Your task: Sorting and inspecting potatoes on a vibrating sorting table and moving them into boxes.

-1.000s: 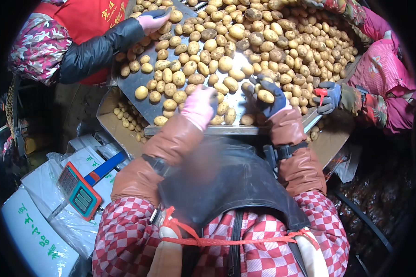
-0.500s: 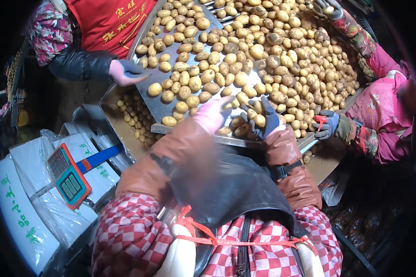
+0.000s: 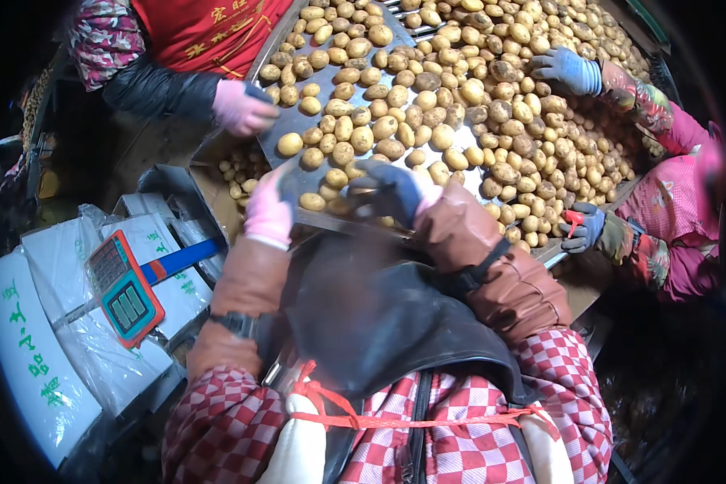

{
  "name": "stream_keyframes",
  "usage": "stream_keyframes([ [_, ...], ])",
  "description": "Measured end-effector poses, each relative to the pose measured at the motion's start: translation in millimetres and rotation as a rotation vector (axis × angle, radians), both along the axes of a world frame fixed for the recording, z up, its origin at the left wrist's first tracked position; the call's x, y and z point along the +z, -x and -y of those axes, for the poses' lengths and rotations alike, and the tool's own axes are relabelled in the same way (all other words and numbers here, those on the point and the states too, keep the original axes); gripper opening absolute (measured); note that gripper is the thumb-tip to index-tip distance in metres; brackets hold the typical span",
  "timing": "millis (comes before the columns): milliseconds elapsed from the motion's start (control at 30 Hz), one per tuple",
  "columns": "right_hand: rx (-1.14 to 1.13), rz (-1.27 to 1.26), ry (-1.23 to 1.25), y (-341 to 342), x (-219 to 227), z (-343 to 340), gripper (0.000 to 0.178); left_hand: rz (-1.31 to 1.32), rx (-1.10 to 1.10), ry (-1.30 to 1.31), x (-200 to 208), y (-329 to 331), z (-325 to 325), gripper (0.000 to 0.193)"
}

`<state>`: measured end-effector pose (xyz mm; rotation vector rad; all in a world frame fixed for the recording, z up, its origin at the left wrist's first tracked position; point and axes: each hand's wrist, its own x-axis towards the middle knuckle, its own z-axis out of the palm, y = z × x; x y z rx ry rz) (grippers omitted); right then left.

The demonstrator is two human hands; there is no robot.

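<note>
Potatoes (image 3: 343, 151) cover a slanted metal sorting tray (image 3: 292, 121), and the closest ones sit right at its near edge, just ahead of both gloved hands. Right hand (image 3: 389, 192), in a dark blue glove, hovers over the edge row with fingers curled; it's blurry, so I can't tell if it's gripping anything. Left hand (image 3: 270, 206), pink glove, is at the tray's left corner, looks loosely open, holding nothing that I can see. Right one's nearer the pile. Spuds lie every which way, no common long axis. Pretty cramped: co-workers' gloved hands (image 3: 242, 109) work both sides, a scale (image 3: 121, 288) and white sacks (image 3: 32, 355) lie down left.
</note>
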<state>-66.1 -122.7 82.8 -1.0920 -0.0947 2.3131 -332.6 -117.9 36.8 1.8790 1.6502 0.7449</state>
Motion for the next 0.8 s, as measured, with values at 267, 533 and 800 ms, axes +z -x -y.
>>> stream_keyframes([
  [267, -0.397, 0.32, -0.128, -145.2, -15.3, 100.4, 0.046, -0.664, -0.173, 0.211, -68.0, -67.9, -97.5, 0.061],
  [533, -0.066, 0.729, -0.533, -145.9, -52.1, 118.6, 0.052, -0.574, -0.172, 0.298, -77.3, -60.9, -94.6, 0.062],
  [800, -0.427, 1.128, -0.572, -188.7, -60.4, 131.0, 0.036, 0.094, 0.123, -0.047, -30.6, 31.3, -40.6, 0.067],
])
